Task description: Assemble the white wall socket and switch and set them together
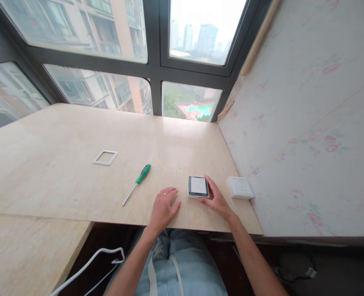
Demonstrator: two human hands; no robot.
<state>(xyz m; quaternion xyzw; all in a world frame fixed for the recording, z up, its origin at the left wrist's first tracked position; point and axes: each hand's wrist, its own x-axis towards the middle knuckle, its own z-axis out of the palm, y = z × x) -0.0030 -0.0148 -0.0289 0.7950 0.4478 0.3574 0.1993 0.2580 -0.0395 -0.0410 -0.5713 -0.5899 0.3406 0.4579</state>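
My right hand (216,199) grips the right side of a square wall switch (198,186), thumb at its near edge and fingers at its far right corner. The switch has a white centre panel, a dark grey border and a white base, and sits on the tabletop. My left hand (164,206) rests on the table just left of the switch, apart from it, fingers loosely spread and holding nothing. Farther left lies a screwdriver (143,174) with a green handle, its tip towards me. A white square cover frame (105,158) lies flat beyond it.
A white socket box (240,188) stands at the right against the papered wall (317,135). Windows (155,61) border the far side of the marbled beige table (61,181). A white cable (89,263) hangs below the front edge at left.
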